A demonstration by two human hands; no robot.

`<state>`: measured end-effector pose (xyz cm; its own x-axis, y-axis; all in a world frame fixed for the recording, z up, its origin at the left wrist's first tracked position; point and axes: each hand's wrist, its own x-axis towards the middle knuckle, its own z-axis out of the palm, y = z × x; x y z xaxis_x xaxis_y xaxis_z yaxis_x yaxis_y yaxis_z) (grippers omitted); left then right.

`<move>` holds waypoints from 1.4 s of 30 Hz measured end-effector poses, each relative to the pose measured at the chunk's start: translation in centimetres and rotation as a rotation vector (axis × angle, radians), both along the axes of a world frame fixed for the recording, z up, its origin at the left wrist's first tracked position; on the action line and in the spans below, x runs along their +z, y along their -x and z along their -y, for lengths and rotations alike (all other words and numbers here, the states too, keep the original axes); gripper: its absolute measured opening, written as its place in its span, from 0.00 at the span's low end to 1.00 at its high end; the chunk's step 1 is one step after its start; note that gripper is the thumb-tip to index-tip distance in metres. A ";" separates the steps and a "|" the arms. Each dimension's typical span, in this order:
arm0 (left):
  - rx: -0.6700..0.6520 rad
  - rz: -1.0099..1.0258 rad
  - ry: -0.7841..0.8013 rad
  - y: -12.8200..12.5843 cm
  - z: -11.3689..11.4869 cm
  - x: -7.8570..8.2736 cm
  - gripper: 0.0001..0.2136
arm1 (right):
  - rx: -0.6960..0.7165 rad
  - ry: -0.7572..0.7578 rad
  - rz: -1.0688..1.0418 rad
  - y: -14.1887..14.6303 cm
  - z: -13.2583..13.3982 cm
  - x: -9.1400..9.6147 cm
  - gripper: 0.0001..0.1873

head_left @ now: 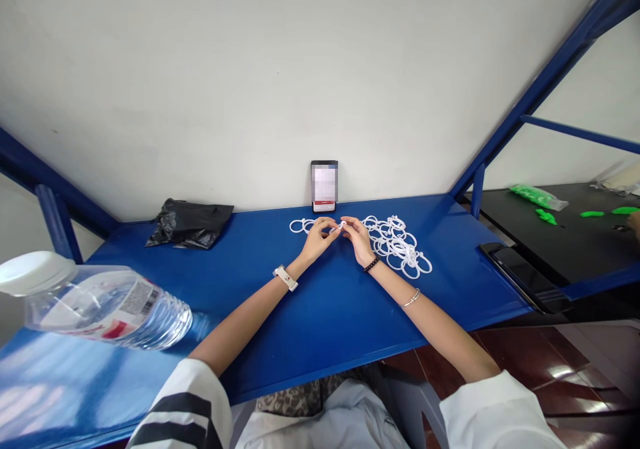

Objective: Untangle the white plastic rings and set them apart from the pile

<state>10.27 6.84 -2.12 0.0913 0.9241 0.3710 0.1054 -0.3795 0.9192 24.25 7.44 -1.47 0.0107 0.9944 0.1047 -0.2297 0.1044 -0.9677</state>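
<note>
My left hand (320,237) and my right hand (358,238) meet over the far part of the blue table (280,315). Both pinch the same small white plastic ring piece (340,225) between their fingertips. A short chain of white rings (301,225) lies to the left of my left hand. A larger heap of white rings (400,243) lies just to the right of my right hand. My left wrist bears a watch, my right wrist a dark bead bracelet and a thin bangle.
A phone (324,186) leans upright against the white wall behind my hands. A crumpled black bag (189,223) lies at the back left. A clear water bottle (100,305) lies near left. Another phone (520,272) rests at the table's right edge; green parts (543,199) lie beyond.
</note>
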 end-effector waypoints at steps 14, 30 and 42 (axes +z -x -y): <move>-0.013 0.009 0.092 -0.1 0.2 0.3 0.16 | 0.017 -0.027 -0.053 -0.2 -0.3 -0.4 0.16; -0.042 0.014 0.057 0.0 -0.1 -0.2 0.14 | 0.030 0.016 -0.023 0.0 0.0 0.1 0.13; 0.053 0.224 0.159 0.2 -0.8 -0.7 0.17 | 0.022 -0.005 0.011 0.2 0.2 0.4 0.13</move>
